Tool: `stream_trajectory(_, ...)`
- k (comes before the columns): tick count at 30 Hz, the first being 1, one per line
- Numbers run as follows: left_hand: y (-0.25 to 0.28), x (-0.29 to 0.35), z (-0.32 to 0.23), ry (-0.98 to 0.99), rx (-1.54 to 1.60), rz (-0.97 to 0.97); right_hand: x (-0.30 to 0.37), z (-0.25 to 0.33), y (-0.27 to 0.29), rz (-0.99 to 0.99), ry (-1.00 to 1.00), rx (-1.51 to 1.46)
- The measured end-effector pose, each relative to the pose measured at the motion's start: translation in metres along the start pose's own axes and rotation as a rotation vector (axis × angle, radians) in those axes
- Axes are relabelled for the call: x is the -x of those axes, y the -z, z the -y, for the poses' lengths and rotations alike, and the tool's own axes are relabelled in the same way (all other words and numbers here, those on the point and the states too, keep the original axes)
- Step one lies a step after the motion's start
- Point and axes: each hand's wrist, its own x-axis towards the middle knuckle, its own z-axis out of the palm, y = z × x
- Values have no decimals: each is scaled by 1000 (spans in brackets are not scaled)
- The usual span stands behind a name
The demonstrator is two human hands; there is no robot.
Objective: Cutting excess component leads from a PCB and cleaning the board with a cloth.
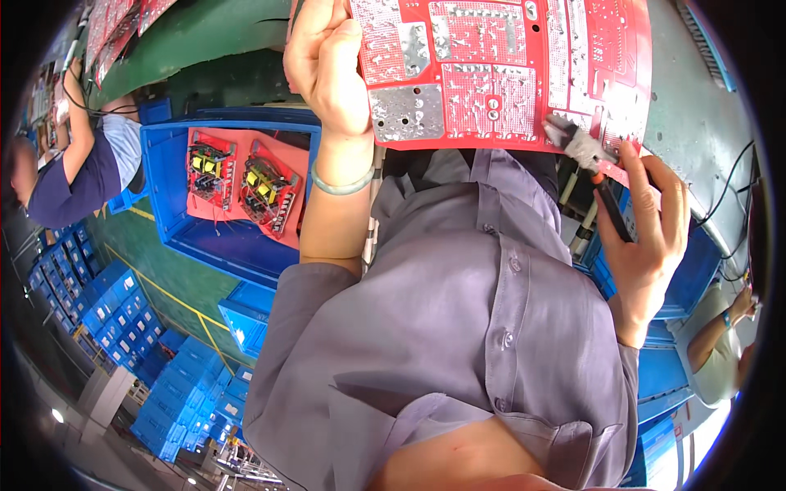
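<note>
Board (536, 106) held between my two hands, solder side toward me. My left fingers (342, 61) were closed on its left edge, thumb at the front face. My right fingers (640, 188) were curled round the cutters (583, 149), gripping the handles, with the head reaching over the board's lower edge. Contact between the tips and the face: could not tell. Nor could I tell whether the cutting edges were together or apart.

Progress: judged mid-work. Solder already covered much of the face; small metal bits seemed to stand out from it in places. How many were dealt with and how many were left, I could not tell. Neither board nor cutters had been put down.

Orientation: the board's lower edge ran left to right, from beside my left fingers to just above my right ones. Its top lay out of view, so the true long axis was uncertain. The cutters lay aslant, head up and leftward toward my left fingers, handles down into my right palm.

Surroundings: below and left of my left fingers, a blue bin (164, 180) held two small boards (264, 182) on a pink sheet (225, 147). Green worktop (688, 106) beyond my right fingers.
</note>
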Motion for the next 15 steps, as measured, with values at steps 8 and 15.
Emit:
stream_trajectory(8, 0, -1, -3, 21, -20, 22, -1, -8, -4, -124, -88, 41)
stream_trajectory(15, 0, 2, -9, 126, -65, -106, -4, -48, -5, -231, -225, 131)
